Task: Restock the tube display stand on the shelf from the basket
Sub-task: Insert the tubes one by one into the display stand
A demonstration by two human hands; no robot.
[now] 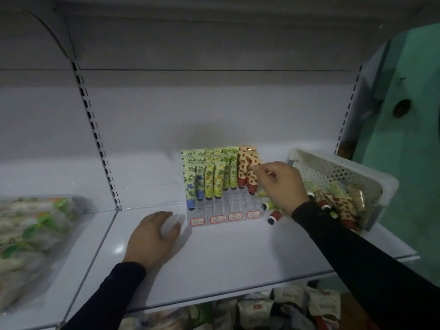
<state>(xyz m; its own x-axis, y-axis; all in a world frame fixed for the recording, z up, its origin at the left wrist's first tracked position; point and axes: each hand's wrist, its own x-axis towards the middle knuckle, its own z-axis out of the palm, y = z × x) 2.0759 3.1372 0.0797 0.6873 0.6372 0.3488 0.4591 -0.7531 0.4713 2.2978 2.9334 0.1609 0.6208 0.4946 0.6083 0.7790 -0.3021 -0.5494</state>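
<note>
A clear acrylic display stand (pixel 226 211) with red-framed labels stands on the white shelf (pixel 238 253). Upright tubes fill its rows: blue-flowered ones (pixel 190 186) at the left, yellow-green ones (pixel 215 179) in the middle, orange strawberry-patterned ones (pixel 244 167) at the right. My right hand (pixel 282 184) pinches the top of an orange tube (pixel 252 179) standing in the rightmost column. My left hand (pixel 154 236) rests flat on the shelf just left of the stand, holding nothing. A white perforated basket (pixel 333 170) lies tipped at the right, with several tubes (pixel 342 206) spilling out.
Loose tubes (pixel 273 214) lie on the shelf between stand and basket. Clear bags of packaged goods (pixel 31 234) cover the shelf at the left. Packets (pixel 285 306) fill the shelf below. A green wall (pixel 409 139) stands at the right.
</note>
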